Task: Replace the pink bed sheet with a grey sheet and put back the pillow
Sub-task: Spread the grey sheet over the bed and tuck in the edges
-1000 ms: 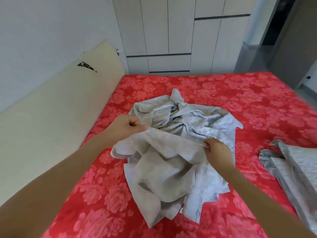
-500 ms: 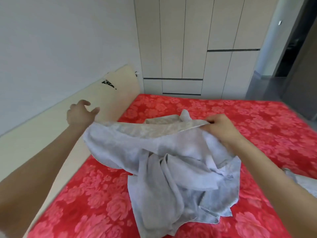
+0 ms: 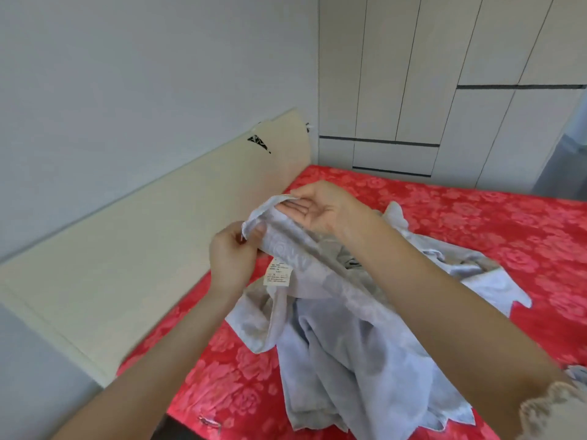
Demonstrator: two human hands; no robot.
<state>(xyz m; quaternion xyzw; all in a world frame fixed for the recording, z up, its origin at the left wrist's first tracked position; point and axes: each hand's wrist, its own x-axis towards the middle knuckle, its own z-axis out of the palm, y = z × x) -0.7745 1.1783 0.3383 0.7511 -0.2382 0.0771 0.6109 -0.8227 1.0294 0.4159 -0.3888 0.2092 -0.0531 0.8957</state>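
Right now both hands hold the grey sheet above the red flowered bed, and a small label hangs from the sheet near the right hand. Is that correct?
Not quite. In the head view the label hangs near the left hand, not the right hand. The rest is correct: both hands hold the grey sheet above the red flowered bed.

Both bare forearms reach forward and upward from the bottom of the view. The left hand (image 3: 233, 258) is raised with its back to the camera, thumb and fingers pinched together. The right hand (image 3: 317, 208) sits just above and beyond it, palm turned up, fingers extended leftward and slightly curled, thumb on top.
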